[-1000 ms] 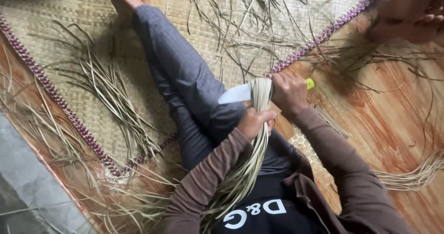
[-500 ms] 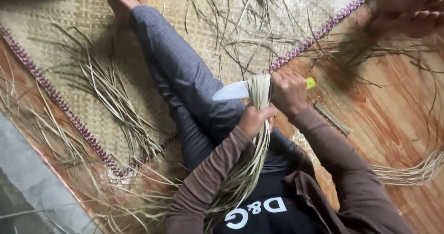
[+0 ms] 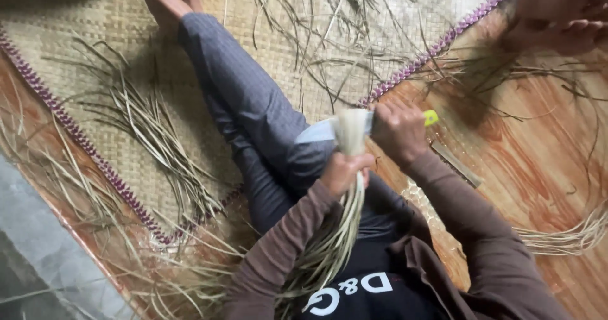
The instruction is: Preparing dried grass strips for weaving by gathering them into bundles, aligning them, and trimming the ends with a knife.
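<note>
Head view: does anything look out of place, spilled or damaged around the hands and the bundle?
Nothing looks damaged. The left hand grips the pale bundle of dried reed strips, and the right hand holds the yellow-handled knife across it. Loose reed strips lie scattered over the woven straw mat and wood-patterned floor.

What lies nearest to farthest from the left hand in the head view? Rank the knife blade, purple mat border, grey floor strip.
1. Knife blade, just above the left hand.
2. Purple mat border, lower left.
3. Grey floor strip, far left corner.
</note>
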